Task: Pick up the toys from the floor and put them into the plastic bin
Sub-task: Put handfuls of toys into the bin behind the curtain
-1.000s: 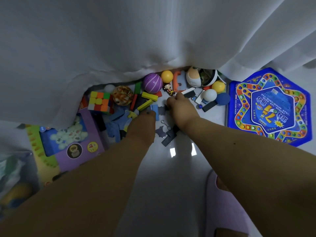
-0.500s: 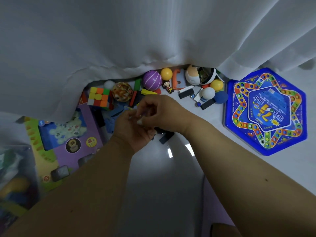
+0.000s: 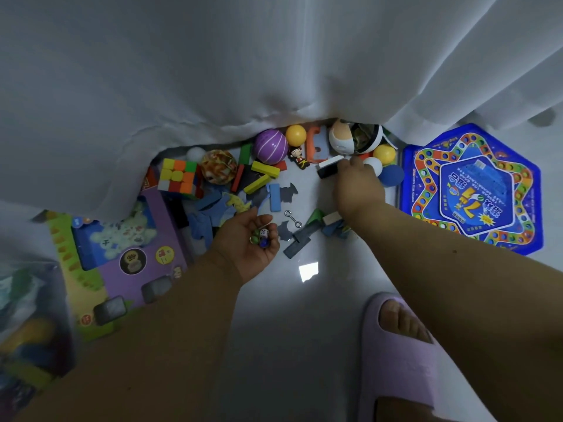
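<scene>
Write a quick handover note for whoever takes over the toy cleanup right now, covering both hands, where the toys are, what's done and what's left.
Left hand: palm up, cupping a die and marbles.
Right hand: reaching down at the black and white block by the curtain; whether it grips it cannot be told.
Toys: the purple ball, puzzle cube, yellow blocks and blue board game lie on the floor.
Done: a few small pieces gathered in hand.
Left: nearly everything. The bin is not clearly in view.

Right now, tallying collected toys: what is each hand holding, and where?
Left hand cups marbles and a die in its palm. Right hand reaches the black-and-white block; its grip is hidden.
</scene>
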Demonstrator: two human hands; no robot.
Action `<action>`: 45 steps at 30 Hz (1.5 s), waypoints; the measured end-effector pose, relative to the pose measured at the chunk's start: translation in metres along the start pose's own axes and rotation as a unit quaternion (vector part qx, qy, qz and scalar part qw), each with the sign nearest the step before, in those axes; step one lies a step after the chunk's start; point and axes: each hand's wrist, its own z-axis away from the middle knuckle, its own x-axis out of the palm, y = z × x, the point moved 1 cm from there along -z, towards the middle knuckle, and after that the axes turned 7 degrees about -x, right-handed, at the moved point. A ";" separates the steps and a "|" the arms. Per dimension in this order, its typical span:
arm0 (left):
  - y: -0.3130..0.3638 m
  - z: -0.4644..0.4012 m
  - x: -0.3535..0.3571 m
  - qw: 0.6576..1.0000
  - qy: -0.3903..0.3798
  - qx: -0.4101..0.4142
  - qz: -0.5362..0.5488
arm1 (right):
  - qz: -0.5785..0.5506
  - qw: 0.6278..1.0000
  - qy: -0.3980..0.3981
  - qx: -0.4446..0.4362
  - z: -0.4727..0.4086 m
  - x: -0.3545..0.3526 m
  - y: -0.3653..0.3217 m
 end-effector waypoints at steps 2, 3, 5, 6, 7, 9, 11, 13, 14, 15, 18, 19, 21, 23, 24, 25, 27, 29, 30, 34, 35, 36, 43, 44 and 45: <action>-0.001 0.000 0.000 1.000 0.001 0.001 0.004 | 0.020 1.000 0.009 -0.015 0.001 0.003 0.004; -0.001 -0.001 0.000 1.000 0.001 0.003 0.004 | 0.016 1.000 0.010 -0.020 0.001 0.005 0.006; -0.002 -0.002 0.001 1.000 0.003 0.005 0.002 | 0.004 1.000 0.013 -0.023 0.001 0.009 0.008; -0.003 -0.002 0.002 1.000 0.003 0.006 0.004 | 0.000 1.000 0.016 -0.023 0.001 0.011 0.009; -0.003 -0.003 0.003 1.000 0.004 0.007 0.007 | -0.001 1.000 0.017 -0.022 0.000 0.012 0.009; -0.005 -0.004 0.004 1.000 0.004 0.008 0.010 | -0.006 1.000 0.013 -0.025 -0.002 0.013 0.010; -0.006 -0.004 0.005 1.000 0.003 0.006 0.004 | -0.014 0.999 0.005 -0.033 -0.002 0.013 0.010; -0.006 -0.003 0.007 1.000 0.002 0.006 0.003 | -0.027 0.999 0.002 -0.044 -0.002 0.013 0.008; -0.006 -0.003 0.007 1.000 0.001 0.007 0.004 | -0.033 0.998 0.001 -0.050 -0.002 0.014 0.006; -0.005 -0.003 0.008 1.000 0.001 0.009 0.005 | -0.041 0.998 0.001 -0.055 -0.001 0.015 0.003; -0.004 -0.004 0.008 1.000 0.001 0.020 0.005 | -0.084 0.994 0.006 -0.067 0.003 0.017 -0.004; -0.004 -0.004 0.008 1.000 0.002 0.023 0.007 | -0.101 0.993 0.005 -0.065 0.005 0.017 -0.006; -0.004 -0.006 0.006 0.999 0.008 0.029 0.014 | -0.122 0.990 0.005 -0.070 0.007 0.018 -0.011; -0.004 -0.007 0.003 0.999 0.011 0.032 0.026 | -0.112 0.988 0.003 -0.105 0.007 0.021 -0.018; -0.004 -0.007 0.001 0.999 0.011 0.034 0.030 | -0.103 0.986 0.002 -0.129 0.006 0.023 -0.022; -0.004 -0.007 0.000 0.999 0.011 0.037 0.034 | -0.101 0.984 0.001 -0.149 0.006 0.024 -0.027; -0.004 -0.008 -0.002 0.998 0.019 0.046 0.043 | -0.108 0.979 -0.005 -0.174 0.004 0.025 -0.038; -0.003 -0.008 -0.004 0.997 0.032 0.053 0.051 | -0.110 0.974 -0.018 -0.199 0.005 0.027 -0.049; -0.002 -0.009 -0.005 0.997 0.038 0.051 0.052 | -0.105 0.971 -0.019 -0.212 0.006 0.028 -0.054; 0.000 -0.013 -0.007 0.997 0.061 0.038 0.035 | -0.087 0.964 -0.013 -0.250 0.012 0.032 -0.061; 0.000 -0.014 -0.006 0.997 0.063 0.038 0.029 | -0.088 0.963 -0.017 -0.256 0.014 0.034 -0.061; 0.000 -0.015 -0.005 0.997 0.064 0.041 0.023 | -0.093 0.960 -0.021 -0.262 0.017 0.035 -0.061; -0.001 -0.014 -0.006 0.997 0.048 0.042 0.035 | -0.129 0.949 -0.036 -0.284 0.027 0.049 -0.069; -0.001 -0.014 -0.007 0.997 0.047 0.042 0.039 | -0.120 0.952 -0.041 -0.278 0.027 0.050 -0.070; -0.001 -0.013 -0.007 0.997 0.047 0.042 0.042 | -0.112 0.954 -0.049 -0.275 0.026 0.050 -0.072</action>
